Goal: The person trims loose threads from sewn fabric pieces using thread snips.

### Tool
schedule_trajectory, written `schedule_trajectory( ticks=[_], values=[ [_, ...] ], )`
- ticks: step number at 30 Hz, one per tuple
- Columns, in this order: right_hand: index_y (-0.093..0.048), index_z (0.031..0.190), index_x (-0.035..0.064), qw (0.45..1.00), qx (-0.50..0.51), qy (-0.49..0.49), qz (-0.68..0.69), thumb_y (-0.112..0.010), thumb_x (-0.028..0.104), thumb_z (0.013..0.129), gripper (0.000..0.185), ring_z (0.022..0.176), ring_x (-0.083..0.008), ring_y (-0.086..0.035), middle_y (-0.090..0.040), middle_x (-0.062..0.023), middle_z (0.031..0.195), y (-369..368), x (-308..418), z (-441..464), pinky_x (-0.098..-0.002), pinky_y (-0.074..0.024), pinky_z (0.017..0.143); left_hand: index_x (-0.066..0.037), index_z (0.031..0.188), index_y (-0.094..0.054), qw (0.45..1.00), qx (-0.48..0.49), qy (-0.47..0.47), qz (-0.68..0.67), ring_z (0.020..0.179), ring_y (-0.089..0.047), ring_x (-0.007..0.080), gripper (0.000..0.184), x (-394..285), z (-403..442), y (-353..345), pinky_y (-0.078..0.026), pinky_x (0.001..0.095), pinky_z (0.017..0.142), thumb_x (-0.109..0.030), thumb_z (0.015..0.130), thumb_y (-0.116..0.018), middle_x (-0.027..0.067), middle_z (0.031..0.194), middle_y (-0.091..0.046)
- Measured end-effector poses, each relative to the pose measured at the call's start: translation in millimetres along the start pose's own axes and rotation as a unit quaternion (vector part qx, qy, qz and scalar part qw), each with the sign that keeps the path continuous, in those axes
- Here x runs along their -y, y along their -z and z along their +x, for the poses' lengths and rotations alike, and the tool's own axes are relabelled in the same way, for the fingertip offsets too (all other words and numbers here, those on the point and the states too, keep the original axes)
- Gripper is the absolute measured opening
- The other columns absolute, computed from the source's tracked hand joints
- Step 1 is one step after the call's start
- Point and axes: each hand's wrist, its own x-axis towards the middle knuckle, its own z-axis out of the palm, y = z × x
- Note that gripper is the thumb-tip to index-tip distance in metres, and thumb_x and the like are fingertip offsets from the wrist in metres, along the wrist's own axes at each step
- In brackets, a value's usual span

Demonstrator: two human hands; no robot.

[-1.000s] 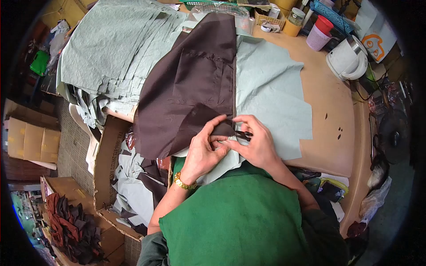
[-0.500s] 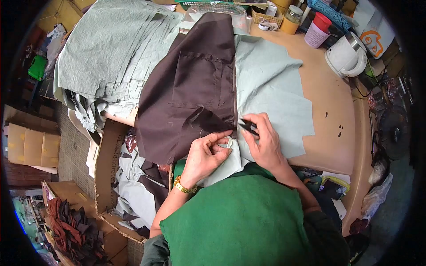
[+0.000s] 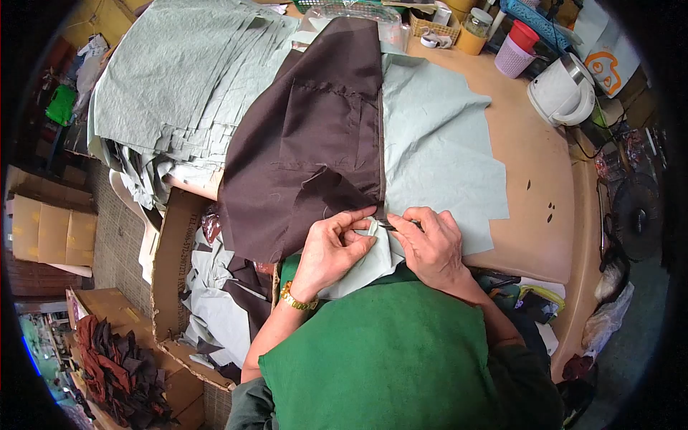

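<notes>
A dark brown fabric panel (image 3: 308, 154) is joined along a straight vertical seam to a pale grey-green fabric sheet (image 3: 444, 158). My left hand (image 3: 337, 251), with a gold watch on its wrist, pinches the cloth at the lower end of that seam. A folded pale corner (image 3: 373, 251) hangs below its fingers. Closed around small dark thread snips (image 3: 387, 225), my right hand (image 3: 433, 244) has their tip at the seam end, close to my left fingertips. The snips are mostly hidden by the fingers.
Stacked pale fabric sheets (image 3: 186, 79) lie at the left. Below them, a cardboard box (image 3: 172, 272) contains fabric scraps. A white kettle (image 3: 562, 89), a pink cup (image 3: 512, 59) and a jar (image 3: 474, 29) stand at the back right of the tan table (image 3: 537, 215).
My right hand has turned and moved slightly down, bringing the snips from beside the seam to its lower end. My left hand keeps its pinch in nearly the same place.
</notes>
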Motion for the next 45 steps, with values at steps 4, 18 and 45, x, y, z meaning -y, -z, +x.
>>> schedule_trajectory(
  ticks=[4,18,45],
  values=[
    [-0.071,0.105,0.0078,1.000,0.003,-0.005,0.019,-0.074,0.008,0.077,0.028,0.072,-0.0144,-0.060,-0.059,-0.0009,0.092,-3.4,2.1,-0.1,-0.0312,-0.0381,0.064,0.003,0.129,-0.061,1.000,0.007,-0.004,-0.003,0.072,-0.050,-0.0008,0.047,1.4,0.0,-0.2,-0.046,0.0167,0.069,0.002,0.084,-0.072,0.0022,0.102,-0.066],
    [-0.073,0.098,0.0094,0.997,-0.066,0.020,-0.018,-0.072,0.007,0.079,0.019,0.064,-0.0124,-0.057,-0.061,0.0019,0.088,-15.1,4.9,2.2,-0.0301,-0.0365,0.059,0.004,0.130,-0.059,0.995,0.006,-0.014,0.098,0.081,-0.063,0.0030,0.048,-5.0,-3.2,-1.9,-0.051,0.0206,0.074,0.001,0.083,-0.070,0.0086,0.109,-0.069],
    [-0.051,0.137,0.0053,0.963,0.163,-0.214,-0.030,-0.076,0.008,0.072,0.069,0.087,-0.0367,-0.063,-0.055,-0.0143,0.108,-10.1,-44.0,-9.1,-0.0461,-0.0497,0.076,0.004,0.105,-0.072,0.979,-0.120,-0.061,0.152,0.067,-0.058,0.0064,0.026,14.2,3.6,-6.2,-0.049,0.0263,0.063,-0.013,0.086,-0.068,0.0141,0.074,-0.070]
  ],
)
